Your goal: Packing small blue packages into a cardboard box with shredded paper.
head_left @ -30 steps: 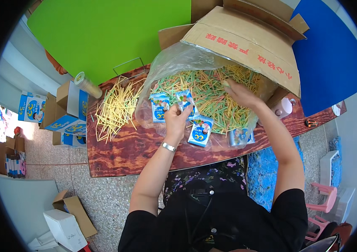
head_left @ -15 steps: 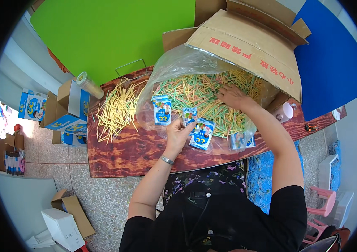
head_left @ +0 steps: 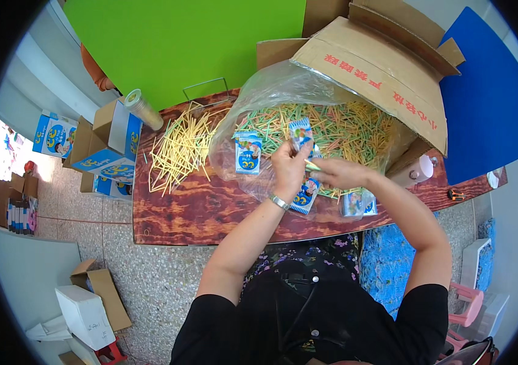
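Note:
My left hand [head_left: 288,167] pinches a small blue-and-white packet [head_left: 300,131] upright over the table. Close against it, my right hand [head_left: 345,173] holds a few thin pastel sticks [head_left: 312,165] between its fingertips, their ends at the packet's lower end. Whether the sticks are inside the packet, I cannot tell. Behind both hands spreads a heap of green, pink and yellow sticks [head_left: 338,128] in a clear plastic bag [head_left: 259,94]. Similar packets lie on the bag's near edge: one packet [head_left: 248,155] left of my hands, another packet [head_left: 305,198] partly under them, others [head_left: 356,204] further right.
A tipped cardboard box [head_left: 381,67] surrounds the bag's far end. Loose yellow sticks [head_left: 180,149] lie left, near a wire stand [head_left: 204,91] and a clear cylinder [head_left: 143,109]. Blue cartons [head_left: 110,146] stand beyond the table's left edge. At right are a pale cup [head_left: 420,169] and a small orange-black tool [head_left: 455,194].
My right hand has come out of the stick heap toward my left hand, bringing a few sticks. My left hand has raised the packet slightly, and the view has shifted a little.

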Demonstrator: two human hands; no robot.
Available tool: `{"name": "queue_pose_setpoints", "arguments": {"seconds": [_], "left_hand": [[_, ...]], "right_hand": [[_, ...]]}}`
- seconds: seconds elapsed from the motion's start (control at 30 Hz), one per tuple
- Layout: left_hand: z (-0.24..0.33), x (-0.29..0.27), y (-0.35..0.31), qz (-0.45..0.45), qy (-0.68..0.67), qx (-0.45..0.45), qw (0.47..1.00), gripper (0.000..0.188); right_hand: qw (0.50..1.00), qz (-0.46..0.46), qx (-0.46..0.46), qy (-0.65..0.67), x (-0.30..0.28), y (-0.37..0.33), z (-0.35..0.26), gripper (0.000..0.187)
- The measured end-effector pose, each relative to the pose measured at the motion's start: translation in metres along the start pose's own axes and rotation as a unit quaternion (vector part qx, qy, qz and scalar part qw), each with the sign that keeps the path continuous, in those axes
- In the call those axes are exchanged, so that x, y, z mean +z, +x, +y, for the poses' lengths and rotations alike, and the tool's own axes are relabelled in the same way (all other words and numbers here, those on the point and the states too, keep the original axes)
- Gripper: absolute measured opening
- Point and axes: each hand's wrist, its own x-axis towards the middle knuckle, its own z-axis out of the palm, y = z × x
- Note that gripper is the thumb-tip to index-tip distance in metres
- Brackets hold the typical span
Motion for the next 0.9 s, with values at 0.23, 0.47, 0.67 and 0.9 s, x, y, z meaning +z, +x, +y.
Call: {"name": "queue_pose_setpoints", "arguments": {"seconds": [0.23, 0.47, 0.67, 0.9], "left_hand": [[0.025, -0.051, -0.023, -0.079, 0.275, 0.184, 0.940, 0.024], [0.033, -0.058, -0.019, -0.109, 0.304, 0.389, 0.863, 0.023], [0.039, -0.060, -0.018, -0.140, 0.304, 0.430, 0.838, 0.026], [0.038, -0.066, -0.020, -0.143, 0.307, 0.424, 0.840, 0.027]], "right_hand": [[0.985, 0.095, -0.056, -0.136, -0.050, -0.040, -0.065, 0.021], [0.964, -0.027, -0.061, -0.258, -0.066, -0.019, -0.094, 0.023], [0.936, -0.088, -0.039, -0.338, -0.068, -0.006, -0.104, 0.029], [0.915, -0.106, -0.034, -0.389, -0.068, 0.000, -0.103, 0.033]]}}
